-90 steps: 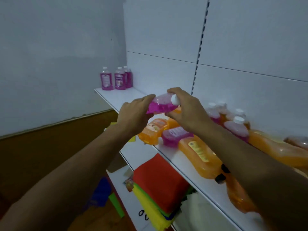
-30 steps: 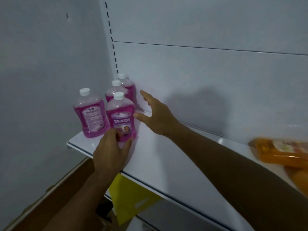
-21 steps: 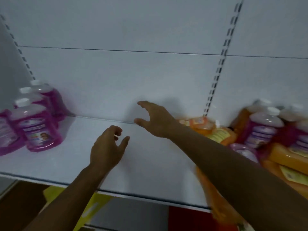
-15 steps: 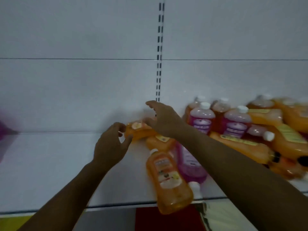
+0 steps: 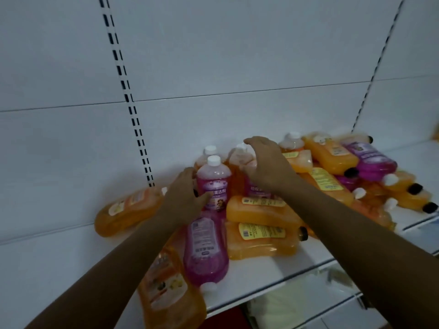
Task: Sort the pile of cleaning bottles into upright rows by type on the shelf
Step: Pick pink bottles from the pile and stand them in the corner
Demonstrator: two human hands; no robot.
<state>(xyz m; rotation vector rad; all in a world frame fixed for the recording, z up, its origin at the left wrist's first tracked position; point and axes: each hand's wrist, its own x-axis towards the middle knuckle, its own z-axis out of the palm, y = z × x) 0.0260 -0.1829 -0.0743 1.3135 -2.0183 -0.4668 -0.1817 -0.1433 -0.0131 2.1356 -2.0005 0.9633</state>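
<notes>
A pile of orange and pink cleaning bottles lies on the white shelf. One pink bottle with a white cap stands upright at the pile's left; my left hand wraps round its left side, thumb across the label. My right hand hovers with spread, bent fingers over a second upright pink bottle, hiding its top. Another pink bottle lies flat, cap toward me. Orange bottles lie stacked to the right.
An orange bottle lies at the pile's left end. Another orange one overhangs the shelf's front edge. A purple bottle tops the heap at right. Bare shelf stretches left. White cloth sits on the shelf below.
I set a pink bottle upright with the others at the far left, let go, and turned right. Both hands have moved to the pile, the left one closing on an upright pink bottle.
</notes>
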